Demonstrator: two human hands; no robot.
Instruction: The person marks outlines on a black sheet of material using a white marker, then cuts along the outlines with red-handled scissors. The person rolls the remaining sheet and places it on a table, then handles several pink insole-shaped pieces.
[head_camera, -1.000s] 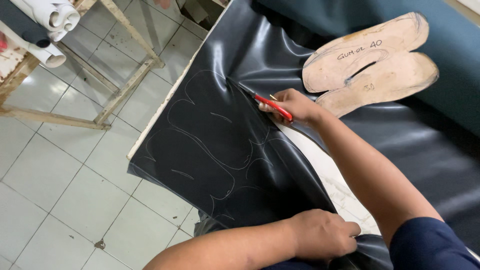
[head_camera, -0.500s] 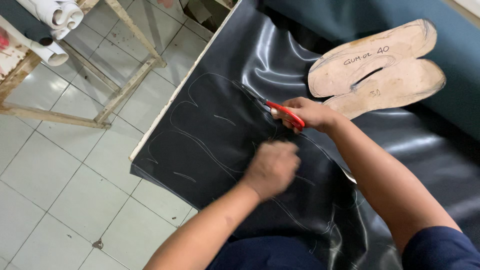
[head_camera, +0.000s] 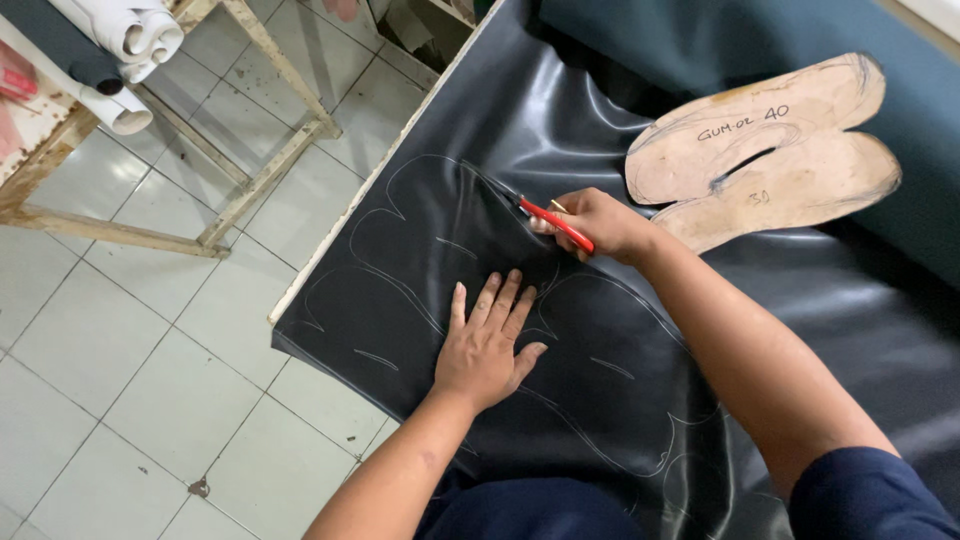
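Seen from above, a wooden frame (head_camera: 250, 190) stands on the pale tiled floor (head_camera: 130, 370) at the left, with rolls of white material (head_camera: 125, 45) on it. Beside it, a sheet of shiny black leather (head_camera: 470, 200) covers the table and hangs over the table's left edge (head_camera: 385, 165); pale outlines are drawn across it. The left hand (head_camera: 485, 345) lies flat on the leather near the table's front edge, fingers spread wide, holding nothing. Just beyond it, the right hand (head_camera: 600, 225) is closed around red-handled scissors (head_camera: 550, 222), whose blades meet the leather at a drawn line. Toward the table's far right corner, two tan sole-shaped patterns (head_camera: 770, 150) lie overlapping on the leather.
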